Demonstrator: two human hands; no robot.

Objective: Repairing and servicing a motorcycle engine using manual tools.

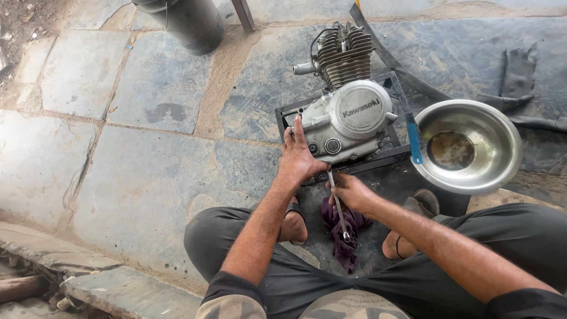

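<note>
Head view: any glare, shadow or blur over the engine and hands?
Head view: soft, even daylight, no hard shadows; the engine and both hands stay sharp; mild sheen on the steel bowl rim; wide-lens bending at the frame edges; nothing important blurred.

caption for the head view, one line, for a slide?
Squatting person steadies a motorcycle engine with the left hand while the right hand works a wrench; steel bowl beside.

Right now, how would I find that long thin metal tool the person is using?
Find the grey engine with cooling fins, sitting on a black frame on the stone floor. Just below it, toward the person, the right hand grips a thin silver wrench that slants down over a purple rag. It is the only slim, shiny rod there; the rag is soft and dark.
</note>
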